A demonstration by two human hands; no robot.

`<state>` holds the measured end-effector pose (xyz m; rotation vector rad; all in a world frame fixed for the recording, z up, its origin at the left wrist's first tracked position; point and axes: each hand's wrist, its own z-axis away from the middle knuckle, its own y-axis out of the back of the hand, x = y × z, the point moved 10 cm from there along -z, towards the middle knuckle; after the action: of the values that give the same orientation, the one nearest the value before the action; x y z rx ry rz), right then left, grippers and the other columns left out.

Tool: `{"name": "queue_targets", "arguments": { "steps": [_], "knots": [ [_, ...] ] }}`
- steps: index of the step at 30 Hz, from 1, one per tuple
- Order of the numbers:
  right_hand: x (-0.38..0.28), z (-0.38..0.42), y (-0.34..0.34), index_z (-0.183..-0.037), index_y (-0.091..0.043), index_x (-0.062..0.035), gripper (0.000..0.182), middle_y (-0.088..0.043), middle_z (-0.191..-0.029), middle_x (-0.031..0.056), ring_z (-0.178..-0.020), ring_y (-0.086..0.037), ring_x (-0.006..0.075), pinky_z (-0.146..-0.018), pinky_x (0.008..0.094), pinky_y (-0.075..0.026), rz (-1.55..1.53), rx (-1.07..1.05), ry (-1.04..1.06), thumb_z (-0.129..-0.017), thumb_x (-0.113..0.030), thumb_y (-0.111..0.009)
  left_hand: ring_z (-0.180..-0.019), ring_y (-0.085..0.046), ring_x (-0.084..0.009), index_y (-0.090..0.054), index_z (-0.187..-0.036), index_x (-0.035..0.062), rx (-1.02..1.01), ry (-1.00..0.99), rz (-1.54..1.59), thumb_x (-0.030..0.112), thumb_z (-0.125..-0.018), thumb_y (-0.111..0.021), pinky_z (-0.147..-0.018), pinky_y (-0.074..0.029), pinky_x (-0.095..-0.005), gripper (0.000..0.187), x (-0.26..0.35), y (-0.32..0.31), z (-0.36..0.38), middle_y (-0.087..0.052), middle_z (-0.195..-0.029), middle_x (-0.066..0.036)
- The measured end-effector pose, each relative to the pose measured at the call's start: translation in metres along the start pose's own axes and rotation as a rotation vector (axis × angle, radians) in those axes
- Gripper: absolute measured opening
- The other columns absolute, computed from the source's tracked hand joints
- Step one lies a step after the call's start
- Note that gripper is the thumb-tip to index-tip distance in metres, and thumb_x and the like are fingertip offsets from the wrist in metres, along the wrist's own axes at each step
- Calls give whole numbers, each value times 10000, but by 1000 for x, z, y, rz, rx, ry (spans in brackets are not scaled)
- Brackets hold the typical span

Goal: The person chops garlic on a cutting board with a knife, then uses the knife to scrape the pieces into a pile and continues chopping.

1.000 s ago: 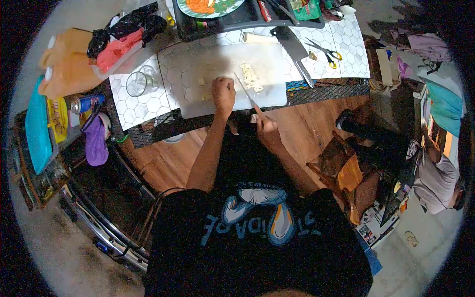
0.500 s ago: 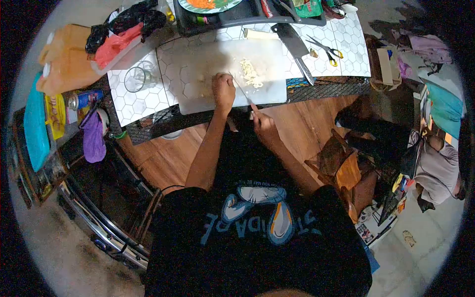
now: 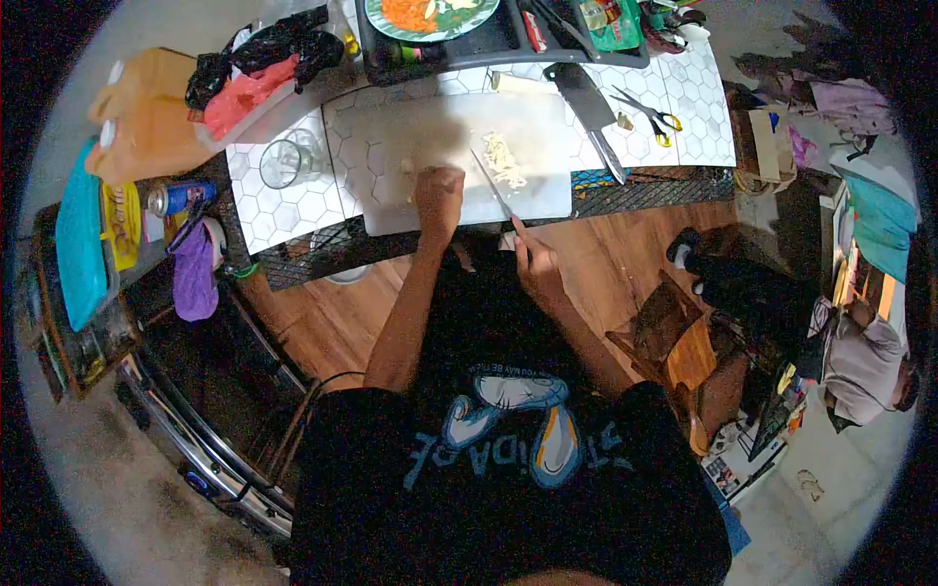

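My right hand (image 3: 535, 262) grips a thin-bladed knife (image 3: 492, 188) by its handle at the near edge of the white cutting board (image 3: 547, 200). The blade points away from me, its tip beside a small heap of pale chopped strips (image 3: 503, 161). On the board to the left, my left hand (image 3: 440, 200) is closed with curled fingers; whatever it holds is hidden under them. Small bits, too small to name, lie by its fingertips. A long pale piece (image 3: 523, 84) lies beyond the board's far edge.
Right of the board lie a cleaver (image 3: 591, 112) and yellow-handled scissors (image 3: 650, 115). A drinking glass (image 3: 283, 164) stands left. Behind, a dark tray (image 3: 469, 61) carries a plate (image 3: 479, 27) of orange and pale shreds. A person (image 3: 865, 361) sits at the far right, near a wooden chair (image 3: 674, 332).
The knife has moved away from my left hand, toward the chopped strips. My right fingers have shifted on the handle. The whole view has tilted slightly, moving the table lower in it.
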<state>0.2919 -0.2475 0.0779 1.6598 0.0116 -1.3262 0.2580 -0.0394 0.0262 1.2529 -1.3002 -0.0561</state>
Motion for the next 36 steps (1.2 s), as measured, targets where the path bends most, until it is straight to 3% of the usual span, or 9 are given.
{"name": "queue_targets", "arguments": {
  "steps": [3, 5, 7, 10, 13, 23, 29, 31, 36],
  "knots": [
    [1, -2, -10, -1297, -555, -26, 358, -629, -794, 254, -736, -636, 397, -691, 469, -509, -24, -16, 40, -978, -164, -468, -888, -562, -370, -649, -841, 13, 135, 65, -94, 119, -819, -617, -800, -452, -461, 113, -27, 31, 1, -604, -888, -173],
    [6, 1, -19, -1282, -565, -15, 352, -621, -766, 246, -706, -628, 392, -667, 472, -503, -16, -28, 67, -977, -163, -470, -919, -552, -358, -645, -856, 27, 173, 148, 297, 149, -817, -643, -820, -446, -470, 128, -50, 43, 4, -599, -907, -154],
    [2, 1, -11, -1283, -570, -25, 347, -603, -719, 234, -656, -614, 375, -618, 467, -489, 41, 80, 163, -973, -151, -479, -924, -550, -353, -645, -838, 27, 246, 298, -46, 152, -823, -651, -846, -442, -473, 126, -49, 76, -2, -605, -904, -144],
    [13, -1, 1, -1289, -593, -94, 340, -670, -884, 223, -695, -626, 383, -639, 446, -495, 137, 65, -58, -965, -156, -510, -929, -553, -351, -648, -874, 23, 183, 271, -84, 127, -838, -635, -864, -441, -470, 111, -60, 64, -5, -617, -925, -145],
    [-2, -4, 12, -1324, -547, -50, 377, -614, -730, 231, -656, -627, 356, -629, 452, -501, 88, 85, 46, -956, -119, -496, -955, -557, -348, -646, -942, 13, 115, 220, -34, 128, -833, -642, -874, -449, -453, 159, -66, 53, -6, -630, -959, -153],
    [-1, -2, -8, -1310, -561, -54, 368, -630, -788, 262, -720, -638, 376, -666, 446, -519, 10, 56, 76, -952, -121, -510, -974, -570, -349, -662, -929, -2, 139, 169, 28, 122, -838, -641, -872, -467, -433, 155, -46, 40, -3, -630, -981, -170],
    [0, 0, -31, -1324, -541, -46, 362, -647, -1045, 277, -890, -651, 405, -786, 447, -518, -21, -121, -2, -983, -147, -474, -921, -582, -365, -672, -922, -12, 48, 95, 5, 119, -849, -622, -843, -465, -445, 158, -37, 17, -1, -635, -940, -188],
    [-19, -1, -20, -1297, -564, -54, 350, -624, -808, 266, -714, -630, 416, -630, 480, -507, -29, 15, 127, -963, -144, -513, -889, -590, -372, -684, -894, -12, -105, 49, -254, 104, -845, -615, -821, -465, -449, 145, -33, -26, 12, -640, -898, -196],
    [-4, 2, -21, -1314, -547, -76, 359, -617, -804, 263, -735, -625, 426, -642, 494, -500, 2, -25, 22, -971, -167, -496, -770, -622, -362, -690, -856, -3, 35, 93, 79, 66, -805, -659, -701, -495, -422, 91, 10, -3, 8, -656, -832, -192]
  ]
}}
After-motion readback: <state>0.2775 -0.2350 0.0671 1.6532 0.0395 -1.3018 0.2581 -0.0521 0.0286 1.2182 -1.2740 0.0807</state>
